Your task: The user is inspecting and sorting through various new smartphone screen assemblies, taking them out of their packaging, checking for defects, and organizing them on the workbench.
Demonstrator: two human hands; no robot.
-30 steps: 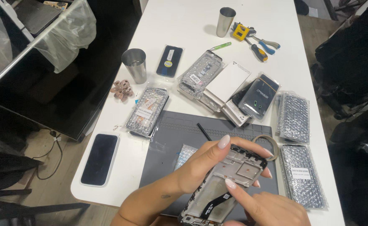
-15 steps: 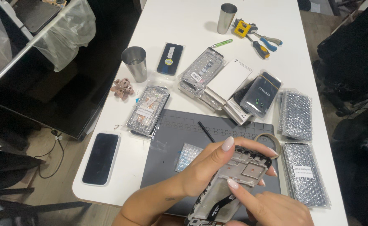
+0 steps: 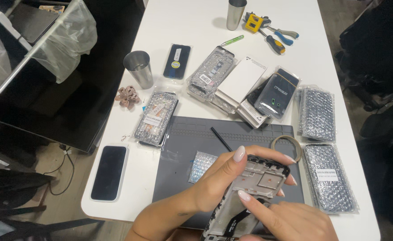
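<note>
Two hands work at the near edge of the bench (image 3: 196, 27): our left hand (image 3: 219, 180) grasps the phone frame (image 3: 250, 187) tilted up, so our right hand (image 3: 290, 218), forefinger extended, can press its inside.

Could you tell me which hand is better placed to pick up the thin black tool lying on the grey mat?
Probably the right hand: only its forefinger rests on the phone frame, while the left hand grips the frame. The black tool lies just beyond both.

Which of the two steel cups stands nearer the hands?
The steel cup by the table's left edge, beside the pink flower-shaped thing; the other cup stands far back by the tools.
</note>
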